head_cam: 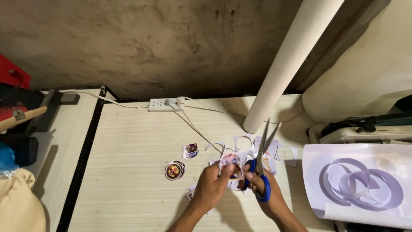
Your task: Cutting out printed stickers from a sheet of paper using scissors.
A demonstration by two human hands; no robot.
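While two cut stickers (175, 169) sit aside, left hand (211, 185) pinches another sticker (230, 160); right hand (262, 184) grips open blue scissors (262, 163), scraps (274, 151) piling up.

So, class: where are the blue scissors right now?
In the head view, the scissors are low and right of centre, in the right hand, blades open and pointing up towards the white tube, beside the sticker in the left hand.

Both forearms are seen entering from the near edge, angled inward twd the centre. L hand (211, 185) is curled, fingers pinched shut at the top, wrist roughly straight. R hand (262, 182) is closed, thumb and fingers bent, held just beside the L, nearly touching.
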